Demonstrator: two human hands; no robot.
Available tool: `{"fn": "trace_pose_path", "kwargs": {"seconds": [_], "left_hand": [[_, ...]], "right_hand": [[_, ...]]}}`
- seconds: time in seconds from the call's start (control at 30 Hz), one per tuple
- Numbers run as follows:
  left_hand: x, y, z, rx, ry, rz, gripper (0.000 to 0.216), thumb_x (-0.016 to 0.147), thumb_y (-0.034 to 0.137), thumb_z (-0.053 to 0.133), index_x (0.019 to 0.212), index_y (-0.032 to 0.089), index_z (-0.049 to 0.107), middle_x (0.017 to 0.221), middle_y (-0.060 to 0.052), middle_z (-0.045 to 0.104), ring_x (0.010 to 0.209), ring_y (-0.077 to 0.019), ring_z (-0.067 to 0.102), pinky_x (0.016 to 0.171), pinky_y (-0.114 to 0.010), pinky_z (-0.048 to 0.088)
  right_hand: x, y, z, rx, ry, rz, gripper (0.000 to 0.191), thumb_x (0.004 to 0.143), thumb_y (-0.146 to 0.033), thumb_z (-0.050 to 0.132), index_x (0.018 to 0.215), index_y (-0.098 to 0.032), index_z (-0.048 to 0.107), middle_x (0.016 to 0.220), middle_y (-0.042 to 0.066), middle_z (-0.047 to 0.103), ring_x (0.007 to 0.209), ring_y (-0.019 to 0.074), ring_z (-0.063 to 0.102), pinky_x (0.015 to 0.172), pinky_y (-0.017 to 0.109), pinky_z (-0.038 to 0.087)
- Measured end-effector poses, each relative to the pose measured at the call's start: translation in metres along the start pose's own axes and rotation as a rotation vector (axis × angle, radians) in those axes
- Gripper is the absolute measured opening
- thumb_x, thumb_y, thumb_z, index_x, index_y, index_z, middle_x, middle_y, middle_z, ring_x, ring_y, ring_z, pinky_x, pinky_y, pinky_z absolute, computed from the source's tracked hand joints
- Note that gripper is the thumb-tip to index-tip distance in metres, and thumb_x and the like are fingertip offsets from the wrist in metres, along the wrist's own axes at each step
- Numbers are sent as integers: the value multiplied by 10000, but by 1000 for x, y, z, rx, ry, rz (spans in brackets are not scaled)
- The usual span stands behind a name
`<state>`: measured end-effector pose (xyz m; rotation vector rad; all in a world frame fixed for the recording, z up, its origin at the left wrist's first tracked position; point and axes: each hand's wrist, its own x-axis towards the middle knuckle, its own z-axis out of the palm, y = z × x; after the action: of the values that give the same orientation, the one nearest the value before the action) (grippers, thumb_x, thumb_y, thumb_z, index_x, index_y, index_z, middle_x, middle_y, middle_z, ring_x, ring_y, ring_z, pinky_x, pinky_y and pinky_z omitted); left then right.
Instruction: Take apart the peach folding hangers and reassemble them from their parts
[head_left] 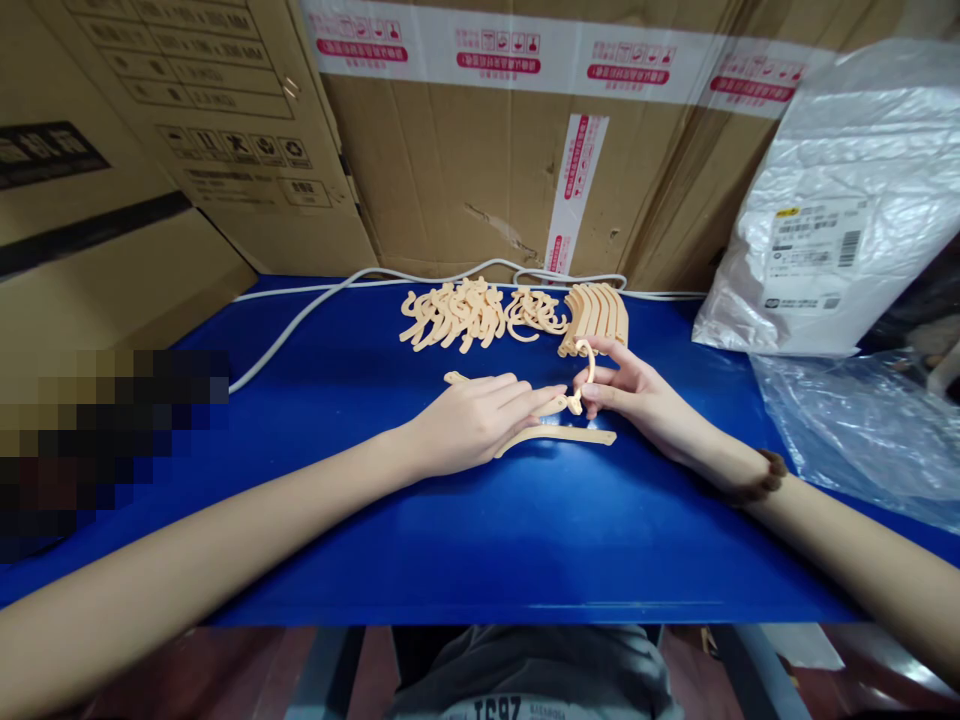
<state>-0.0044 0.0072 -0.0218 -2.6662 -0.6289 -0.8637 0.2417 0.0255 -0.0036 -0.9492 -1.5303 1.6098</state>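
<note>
The left hand stretches palm down, fingers together over a pale wooden-looking strip; its thumb is hidden, so I cannot tell whether it grips. Just beyond its fingertips, the right hand, angled inward, pinches a curved hook. Another strip protrudes beneath the left palm.

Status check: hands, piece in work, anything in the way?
Left hand palm down over pale strips. Right hand pinching small curved hook, lower end by a strip's tip, contact unclear. Loose pile and stacked pieces beyond; no visible obstruction.
</note>
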Motion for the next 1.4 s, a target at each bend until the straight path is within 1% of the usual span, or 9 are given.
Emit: {"fn": "trace_pose_path", "kwargs": {"seconds": [0.17,0.33,0.57,0.83,1.0,1.13,1.23,1.3,1.4], "left_hand": [[0,-1,-1,-17,1,14,345,1041,236,387,1311,66,519,861,-58,677,781,-168,617,691,-270,508],[-1,-1,-1,-43,1,22,345,1037,237,404,1321,70,510,884,-57,677,774,-169,596,700,-275,502],[-3,-2,3,-81,-19,-5,361,1036,236,409,1333,59,512,865,-58,663,782,-173,591,708,-282,509],[-8,-4,7,-64,-73,-14,394,1050,268,363,1362,81,511,904,-76,667,831,-178,599,764,-304,520],[-5,-3,4,6,-70,29,365,1039,237,397,1335,60,517,899,-75,682,787,-182,591,727,-298,499],[-2,0,0,64,-108,67,381,1054,216,316,1327,44,519,865,-82,679,781,-186,601,718,-300,489],[-2,1,0,79,-142,46,386,1055,216,308,1343,54,508,871,-84,678,790,-185,608,725,-297,484],[-3,0,1,52,-132,10,379,1053,236,338,1352,66,497,911,-87,685,806,-184,613,735,-294,488],[-4,0,4,-5,-91,-16,347,1048,257,375,1318,87,511,1046,-102,699,823,-178,619,749,-300,500]], "right_hand": [[-1,-2,3,-22,3,1,562,786,-326,767,1250,-249,459,866,-27,661,671,96,577,680,277,474],[-2,-3,4,-58,-7,-25,544,788,-331,765,1227,-239,455,814,-39,655,637,91,573,649,265,482],[-2,0,5,-66,24,-40,533,777,-322,782,1196,-246,460,759,-61,607,541,78,528,463,221,495],[-3,0,7,-96,42,-61,509,784,-339,782,1159,-248,451,742,-67,584,502,71,517,402,205,490],[-5,-1,9,-118,46,-69,533,779,-347,785,1166,-252,431,728,-72,566,501,82,535,399,222,511],[-5,-2,9,-160,68,-80,521,778,-344,786,1154,-257,435,748,-57,577,514,96,542,411,244,503],[-5,-4,9,-220,79,-120,506,787,-355,775,1160,-261,446,775,-40,599,544,104,540,442,255,483],[-5,-5,9,-275,99,-159,495,791,-361,769,1166,-258,462,798,-21,618,614,125,566,491,265,476],[-5,-5,10,-348,125,-204,484,807,-361,752,1199,-256,487,822,-4,632,710,155,593,601,305,487]]}}
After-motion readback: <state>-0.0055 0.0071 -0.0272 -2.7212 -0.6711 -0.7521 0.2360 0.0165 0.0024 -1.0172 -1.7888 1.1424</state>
